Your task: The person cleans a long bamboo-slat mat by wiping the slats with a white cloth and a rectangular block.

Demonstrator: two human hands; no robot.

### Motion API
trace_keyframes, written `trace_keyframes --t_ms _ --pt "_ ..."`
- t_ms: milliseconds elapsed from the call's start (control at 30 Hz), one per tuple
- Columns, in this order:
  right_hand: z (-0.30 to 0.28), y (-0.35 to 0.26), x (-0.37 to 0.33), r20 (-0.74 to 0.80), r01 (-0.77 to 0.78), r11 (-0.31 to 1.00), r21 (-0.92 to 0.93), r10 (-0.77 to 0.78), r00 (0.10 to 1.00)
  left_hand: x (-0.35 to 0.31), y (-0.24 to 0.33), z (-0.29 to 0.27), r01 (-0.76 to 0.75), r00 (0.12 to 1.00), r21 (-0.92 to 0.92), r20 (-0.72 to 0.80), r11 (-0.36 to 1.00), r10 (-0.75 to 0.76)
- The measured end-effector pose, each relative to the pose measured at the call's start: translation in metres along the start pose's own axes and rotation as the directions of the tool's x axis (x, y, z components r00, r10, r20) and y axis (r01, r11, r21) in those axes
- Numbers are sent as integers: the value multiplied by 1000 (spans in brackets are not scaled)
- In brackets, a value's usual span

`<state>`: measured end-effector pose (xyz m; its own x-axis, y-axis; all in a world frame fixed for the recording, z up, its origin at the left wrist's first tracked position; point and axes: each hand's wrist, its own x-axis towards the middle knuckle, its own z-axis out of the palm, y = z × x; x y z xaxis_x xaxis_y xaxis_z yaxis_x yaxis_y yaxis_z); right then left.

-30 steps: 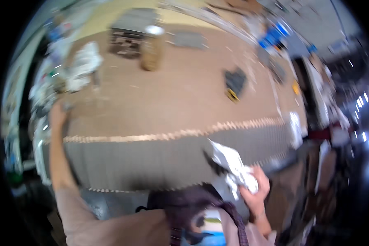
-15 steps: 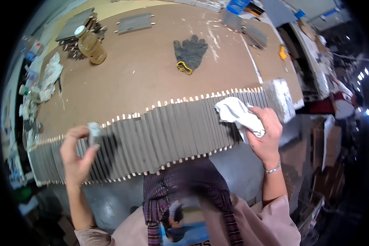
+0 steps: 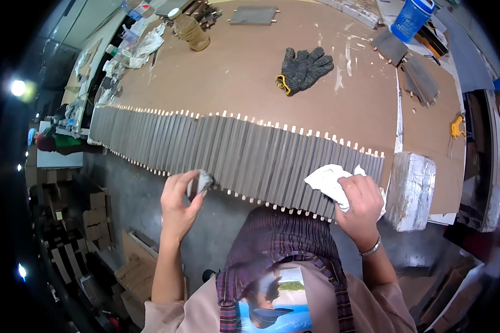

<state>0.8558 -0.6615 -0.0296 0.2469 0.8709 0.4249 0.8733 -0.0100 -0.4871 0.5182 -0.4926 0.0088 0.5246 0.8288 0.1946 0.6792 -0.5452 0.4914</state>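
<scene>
A long row of grey slats (image 3: 236,152), packed side by side with pale pegs sticking out at both ends, lies along the near edge of the table. My right hand (image 3: 364,208) is closed on a crumpled white cloth (image 3: 329,182) lying over the slats at the row's right end. At the row's front edge, left of its middle, my left hand (image 3: 178,201) pinches a small grey pad or folded cloth (image 3: 204,181); its exact kind is unclear. Whether that piece touches the slats, I cannot tell.
A dark knit glove (image 3: 304,70) with a yellow cuff rests beyond the row. A block wrapped in shiny film (image 3: 411,191) stands at the right end. Farther back are a bottle of amber liquid (image 3: 190,32), a pegged grey panel (image 3: 253,15) and a blue tub (image 3: 411,21).
The view has swung, so the table sits differently in the picture. My left hand has moved from above the row's left part to its front edge. My right hand keeps the cloth at the right end.
</scene>
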Motion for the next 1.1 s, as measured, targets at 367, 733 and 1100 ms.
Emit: trace_keyframes --t_ms 367,733,1100 --pt "-2 8 3 78 4 1000 -26 -2 997 -36 14 9 -4 999 204 43 979 -5" --pt "8 6 4 -26 42 998 37 -41 999 11 56 56 -156 988 96 7 983 156" --pt "9 12 -1 -32 12 998 54 -10 999 -1 62 56 -122 992 135 -4 983 124"
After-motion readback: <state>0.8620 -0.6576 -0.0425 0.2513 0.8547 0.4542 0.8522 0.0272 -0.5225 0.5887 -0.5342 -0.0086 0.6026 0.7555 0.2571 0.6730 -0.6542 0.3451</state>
